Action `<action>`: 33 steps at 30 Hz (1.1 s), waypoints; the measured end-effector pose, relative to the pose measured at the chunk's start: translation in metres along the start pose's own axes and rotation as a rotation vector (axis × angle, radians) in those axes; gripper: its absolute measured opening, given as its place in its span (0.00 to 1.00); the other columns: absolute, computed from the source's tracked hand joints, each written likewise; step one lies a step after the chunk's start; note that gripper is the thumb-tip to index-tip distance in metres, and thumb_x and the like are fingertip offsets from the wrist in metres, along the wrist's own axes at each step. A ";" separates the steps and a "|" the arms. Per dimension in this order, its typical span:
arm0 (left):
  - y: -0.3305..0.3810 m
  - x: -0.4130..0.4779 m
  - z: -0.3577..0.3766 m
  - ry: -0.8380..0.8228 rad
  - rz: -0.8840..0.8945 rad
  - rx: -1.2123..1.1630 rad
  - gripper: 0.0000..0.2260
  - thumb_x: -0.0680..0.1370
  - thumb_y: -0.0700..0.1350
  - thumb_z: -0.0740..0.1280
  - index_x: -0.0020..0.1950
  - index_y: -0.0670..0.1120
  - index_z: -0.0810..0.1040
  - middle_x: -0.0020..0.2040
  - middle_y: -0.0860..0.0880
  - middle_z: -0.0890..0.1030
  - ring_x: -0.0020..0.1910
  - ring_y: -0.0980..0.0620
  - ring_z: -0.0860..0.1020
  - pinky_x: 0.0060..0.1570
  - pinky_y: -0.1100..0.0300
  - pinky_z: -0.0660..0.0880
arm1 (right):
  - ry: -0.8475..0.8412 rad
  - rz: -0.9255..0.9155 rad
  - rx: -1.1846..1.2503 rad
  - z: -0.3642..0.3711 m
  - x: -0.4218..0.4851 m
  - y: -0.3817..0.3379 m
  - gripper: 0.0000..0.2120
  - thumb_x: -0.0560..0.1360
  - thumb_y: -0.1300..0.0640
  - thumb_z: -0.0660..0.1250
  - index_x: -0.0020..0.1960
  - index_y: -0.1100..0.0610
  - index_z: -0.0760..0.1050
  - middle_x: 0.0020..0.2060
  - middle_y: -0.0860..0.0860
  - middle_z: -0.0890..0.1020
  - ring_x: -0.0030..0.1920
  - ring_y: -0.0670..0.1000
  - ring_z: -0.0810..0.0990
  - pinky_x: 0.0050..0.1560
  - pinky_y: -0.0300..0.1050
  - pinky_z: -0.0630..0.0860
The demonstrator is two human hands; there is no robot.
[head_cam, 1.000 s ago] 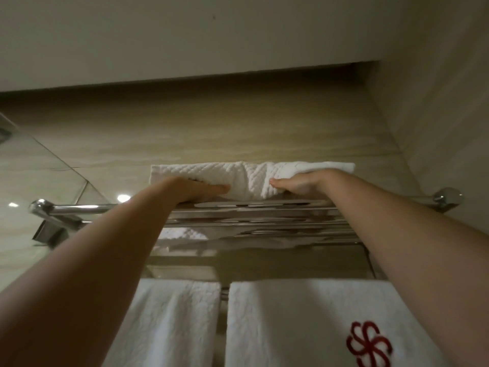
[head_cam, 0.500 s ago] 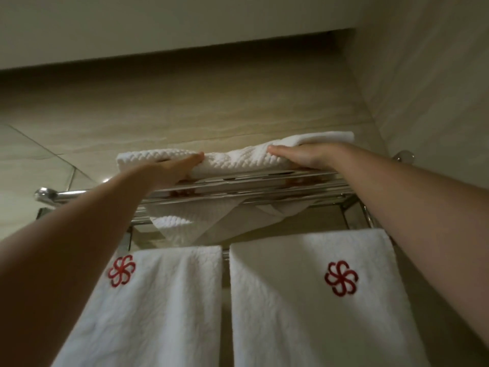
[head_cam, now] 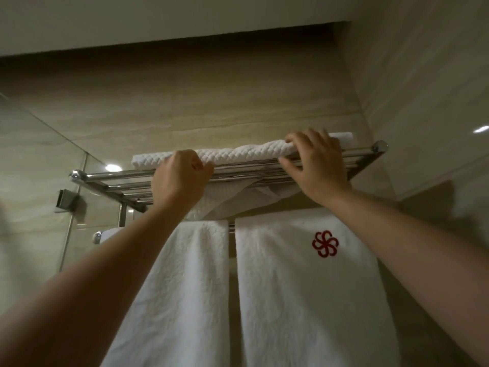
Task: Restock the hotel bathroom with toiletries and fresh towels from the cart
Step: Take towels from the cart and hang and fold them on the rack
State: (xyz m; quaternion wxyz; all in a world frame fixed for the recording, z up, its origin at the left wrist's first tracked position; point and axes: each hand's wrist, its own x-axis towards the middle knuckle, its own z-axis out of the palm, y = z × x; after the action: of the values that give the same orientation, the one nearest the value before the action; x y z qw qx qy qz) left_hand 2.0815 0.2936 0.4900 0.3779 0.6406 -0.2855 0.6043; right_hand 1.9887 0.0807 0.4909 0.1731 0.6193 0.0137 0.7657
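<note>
Squaring the folded waffle towel along the rack shelf front edge: right hand grip wide, fingers spread on top; left hand grip curled at the towel's edge, pinch unclear. Both ends should be nudged evenly.

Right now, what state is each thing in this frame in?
Folded waffle towel, lying flat on the rack's top bars, some cloth sagging below.
Chrome towel rack, wall-mounted, holding it.
Left hanging towel, draped over the lower bar.
Right hanging towel, draped beside it, red emblem showing.
Left hand, fingers curled at the waffle towel's front edge; grip unclear.
Right hand, fingers spread over the waffle towel.
</note>
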 end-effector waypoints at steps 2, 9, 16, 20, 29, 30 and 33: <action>-0.001 -0.002 -0.001 0.036 0.165 0.069 0.07 0.75 0.48 0.67 0.45 0.45 0.75 0.44 0.48 0.75 0.43 0.51 0.72 0.40 0.61 0.67 | -0.075 -0.063 -0.061 0.003 0.004 -0.006 0.21 0.74 0.49 0.67 0.63 0.56 0.72 0.56 0.56 0.76 0.57 0.58 0.72 0.54 0.51 0.66; -0.009 0.021 0.014 -0.164 0.318 0.231 0.23 0.75 0.56 0.64 0.66 0.48 0.68 0.66 0.46 0.72 0.65 0.46 0.68 0.66 0.52 0.61 | -0.253 -0.009 -0.088 0.009 0.017 0.008 0.15 0.79 0.49 0.58 0.64 0.50 0.72 0.61 0.49 0.77 0.59 0.54 0.73 0.58 0.49 0.64; -0.023 0.027 0.031 -0.006 0.333 0.258 0.21 0.76 0.61 0.57 0.55 0.46 0.75 0.50 0.45 0.80 0.48 0.45 0.76 0.53 0.52 0.68 | -0.020 -0.198 -0.049 0.017 -0.022 0.005 0.15 0.76 0.57 0.58 0.60 0.58 0.74 0.55 0.55 0.78 0.56 0.54 0.71 0.59 0.46 0.63; -0.026 0.027 0.039 0.082 0.324 0.263 0.21 0.76 0.61 0.58 0.54 0.45 0.77 0.48 0.44 0.80 0.49 0.43 0.75 0.52 0.51 0.66 | -0.276 -0.385 0.085 0.034 -0.027 -0.027 0.16 0.75 0.58 0.54 0.55 0.60 0.76 0.49 0.56 0.78 0.49 0.54 0.76 0.52 0.50 0.74; -0.033 0.026 0.045 0.135 0.319 0.215 0.19 0.77 0.61 0.58 0.56 0.47 0.76 0.52 0.46 0.79 0.53 0.45 0.74 0.56 0.53 0.64 | -0.695 -0.092 0.188 0.124 -0.011 -0.108 0.20 0.78 0.53 0.55 0.69 0.56 0.65 0.69 0.53 0.68 0.67 0.56 0.65 0.67 0.51 0.62; -0.034 0.026 0.046 0.138 0.320 0.214 0.19 0.77 0.61 0.58 0.56 0.48 0.76 0.52 0.47 0.79 0.54 0.46 0.74 0.57 0.53 0.64 | -0.627 -0.094 0.180 0.133 -0.013 -0.110 0.21 0.78 0.51 0.55 0.70 0.55 0.63 0.69 0.52 0.67 0.67 0.57 0.64 0.67 0.51 0.60; -0.037 0.026 0.049 0.171 0.346 0.209 0.19 0.77 0.61 0.58 0.56 0.48 0.75 0.52 0.48 0.79 0.54 0.46 0.74 0.57 0.54 0.64 | -0.438 -0.075 0.125 0.152 -0.021 -0.117 0.26 0.76 0.46 0.47 0.71 0.52 0.62 0.68 0.50 0.69 0.64 0.56 0.65 0.64 0.50 0.61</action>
State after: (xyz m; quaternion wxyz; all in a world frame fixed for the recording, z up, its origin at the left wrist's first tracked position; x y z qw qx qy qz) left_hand 2.1420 0.2762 0.5112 0.2231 0.5643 -0.2937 0.7386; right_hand 2.1661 0.1554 0.4790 0.1617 0.7794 0.0463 0.6036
